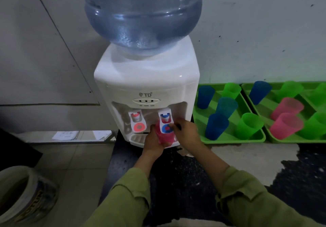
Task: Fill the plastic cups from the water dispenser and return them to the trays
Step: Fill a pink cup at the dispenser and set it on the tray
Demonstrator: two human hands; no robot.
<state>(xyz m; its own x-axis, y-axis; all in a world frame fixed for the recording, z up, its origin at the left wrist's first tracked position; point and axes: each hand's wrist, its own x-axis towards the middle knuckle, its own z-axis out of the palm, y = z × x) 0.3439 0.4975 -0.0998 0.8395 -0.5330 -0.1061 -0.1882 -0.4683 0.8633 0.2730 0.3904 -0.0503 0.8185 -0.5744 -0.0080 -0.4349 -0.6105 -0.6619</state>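
A person in olive-green sleeves stands at a white tabletop water dispenser [146,85] topped by a large blue-tinted translucent bottle [142,13]; the left hand [153,142] has its fingers closed around a translucent pink plastic cup [165,135], held upright under the blue-marked cold tap [165,120] and just above the drip tray [136,139]; the right hand [186,131] reaches in beside the cup, its fingers curled loosely and holding nothing, the fingertips resting on the tap's blue push lever, though whether they are pressing it cannot be told; the red-marked hot tap [137,120] to the left is untouched.

On the dark, worn bench [185,173] to the right, two bright green plastic trays sit side by side; the nearer tray [254,139] carries blue and green cups, the farther tray [282,141] blue, green and pink ones; whether any holds water cannot be made out.

The water level inside the pink cup is hidden by the lever and the hand; judged from here, the risk is overfilling, since the person's own view of the rim is partly blocked; a brim-full cup of soft plastic, squeezed in the grip, could slop over on its way to the trays; a lever released late would wet the bench.
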